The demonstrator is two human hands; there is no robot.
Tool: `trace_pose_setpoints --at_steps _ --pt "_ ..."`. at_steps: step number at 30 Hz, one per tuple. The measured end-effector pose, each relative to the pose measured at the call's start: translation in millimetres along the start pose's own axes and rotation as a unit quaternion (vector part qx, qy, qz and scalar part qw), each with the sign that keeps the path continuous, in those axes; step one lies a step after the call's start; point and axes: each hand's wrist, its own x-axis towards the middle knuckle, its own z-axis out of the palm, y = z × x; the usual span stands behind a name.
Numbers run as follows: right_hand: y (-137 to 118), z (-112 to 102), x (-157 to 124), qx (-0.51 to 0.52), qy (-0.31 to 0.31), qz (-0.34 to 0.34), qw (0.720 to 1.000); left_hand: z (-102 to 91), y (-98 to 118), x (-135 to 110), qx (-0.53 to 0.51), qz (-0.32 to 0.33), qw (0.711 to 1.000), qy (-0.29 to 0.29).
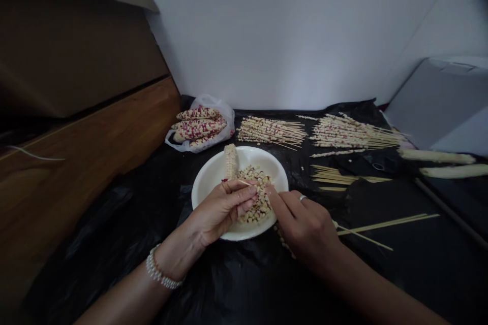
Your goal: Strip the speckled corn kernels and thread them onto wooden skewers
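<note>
LEFT HAND: there's the left hand (221, 208), fingers pressed together, pinching a thin pale wooden skewer (244, 182) right over the dish, a beaded pearl bracelet (160, 270) at the wrist!

RIGHT HAND: the right hand (305, 226) comes in close, its index finger stretched toward the kernels, the other fingers curled under. Is it gripping anything? From here I can't tell.

THE DISH: a round white ceramic dish (278, 177) sits on the table, directly under both hands, holding a heap of loose cream-and-red corn kernels (256, 195) and a pale, bare corn cob (230, 161) leaning at its far edge.

ACTION: the skewer's tip is right at that heap, with the fingertips working just above it.

BEHIND: red-speckled corn cobs (198, 124) lie in a white plastic bag (225, 118), and two bunches of kernel-threaded wooden skewers (353, 132) are laid out alongside.

TO THE RIGHT: bare wooden skewers (343, 177) and two long pale stripped cobs (436, 156) rest on a black plastic sheet (236, 284) — a brown wooden panel (87, 162) runs along the left.
</note>
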Motion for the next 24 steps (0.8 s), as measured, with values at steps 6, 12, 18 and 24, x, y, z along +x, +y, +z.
trace_pose_setpoints --at_steps 6,12,18,24 --pt "7 4 -5 0.002 -0.007 0.018 1.0 -6.2 2 -1 -0.069 -0.009 0.995 -0.075" --pt "12 7 -9 0.007 -0.007 0.02 1.0 -10.6 2 2 -0.094 -0.006 0.992 -0.08" --pt "10 6 -9 0.025 0.001 0.016 1.0 -3.7 3 1 -0.076 0.005 0.997 -0.01" --pt "10 3 -8 0.038 0.021 0.007 0.999 -5.7 6 3 -0.078 0.008 0.997 0.027"
